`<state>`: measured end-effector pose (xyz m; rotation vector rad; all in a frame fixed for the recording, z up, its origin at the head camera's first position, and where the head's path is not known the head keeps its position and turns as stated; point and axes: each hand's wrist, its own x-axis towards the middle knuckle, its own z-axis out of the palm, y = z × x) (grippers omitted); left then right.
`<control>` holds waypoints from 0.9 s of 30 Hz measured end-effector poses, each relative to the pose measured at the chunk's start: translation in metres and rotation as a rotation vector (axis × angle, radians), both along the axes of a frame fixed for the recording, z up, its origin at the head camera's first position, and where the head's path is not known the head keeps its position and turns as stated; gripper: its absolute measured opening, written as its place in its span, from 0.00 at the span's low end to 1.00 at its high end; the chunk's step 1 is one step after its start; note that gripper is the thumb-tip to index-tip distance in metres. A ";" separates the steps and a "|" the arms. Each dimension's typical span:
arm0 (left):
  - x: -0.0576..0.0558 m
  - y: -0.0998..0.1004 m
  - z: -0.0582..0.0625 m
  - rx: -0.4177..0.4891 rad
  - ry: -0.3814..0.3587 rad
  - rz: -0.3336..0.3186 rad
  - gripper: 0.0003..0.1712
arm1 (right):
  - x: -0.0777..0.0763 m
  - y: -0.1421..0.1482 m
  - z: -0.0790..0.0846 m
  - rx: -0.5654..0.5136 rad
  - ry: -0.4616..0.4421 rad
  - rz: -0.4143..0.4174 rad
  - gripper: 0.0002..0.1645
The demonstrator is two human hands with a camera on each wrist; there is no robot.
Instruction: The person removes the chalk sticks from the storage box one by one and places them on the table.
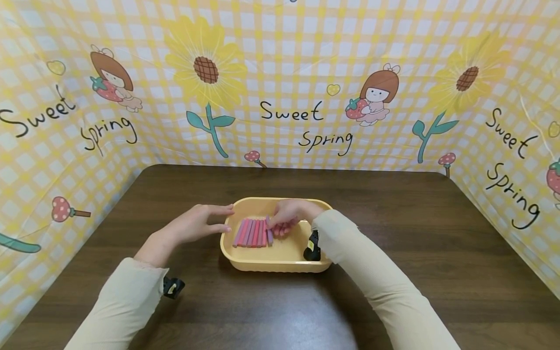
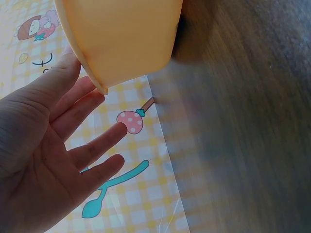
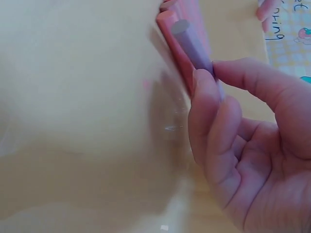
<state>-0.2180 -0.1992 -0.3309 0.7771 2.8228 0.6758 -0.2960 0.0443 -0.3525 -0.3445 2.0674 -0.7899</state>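
Observation:
A row of pink and purple chalk sticks lies side by side in the left half of a yellow plastic basin. At the right end of that row, my right hand pinches a purple chalk stick between thumb and fingers. It is held slightly over a pink stick in the right wrist view. My left hand rests its fingertips at the basin's left rim, with the fingers fairly straight and spread. The lower part of the pinched stick is hidden by my fingers in the right wrist view.
The basin stands on a dark wooden table. A yellow checked cloth with printed flowers and lettering rises behind the table and along both sides. Black wrist cameras sit on both cuffs; the right one is over the basin.

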 end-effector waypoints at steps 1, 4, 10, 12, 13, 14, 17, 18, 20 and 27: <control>0.000 0.000 0.000 0.000 0.000 0.001 0.27 | 0.000 0.001 0.001 -0.005 0.000 0.002 0.18; 0.000 0.000 0.000 -0.001 0.003 0.002 0.27 | 0.000 0.003 0.004 -0.021 0.004 0.005 0.17; 0.000 0.000 0.000 0.003 0.004 0.003 0.27 | 0.003 0.008 0.016 -0.047 0.057 0.016 0.15; 0.000 0.001 0.000 0.001 0.003 0.001 0.28 | 0.003 0.010 0.020 -0.054 0.070 0.020 0.15; 0.000 0.001 0.000 0.001 0.002 0.000 0.28 | 0.004 0.011 0.022 -0.056 0.071 0.023 0.15; 0.000 0.001 0.001 0.000 0.002 -0.002 0.28 | 0.004 0.012 0.024 -0.056 0.074 0.027 0.14; 0.000 0.001 0.001 -0.002 -0.002 -0.002 0.28 | 0.004 0.014 0.029 -0.054 0.077 0.032 0.14; 0.000 0.001 0.001 -0.001 -0.003 -0.001 0.28 | 0.004 0.015 0.030 -0.051 0.078 0.033 0.13; 0.000 0.001 0.001 0.000 -0.004 -0.001 0.27 | 0.004 0.016 0.032 -0.051 0.078 0.034 0.12; 0.000 0.000 0.001 0.000 0.002 -0.004 0.28 | 0.008 0.021 0.038 -0.065 0.092 0.048 0.11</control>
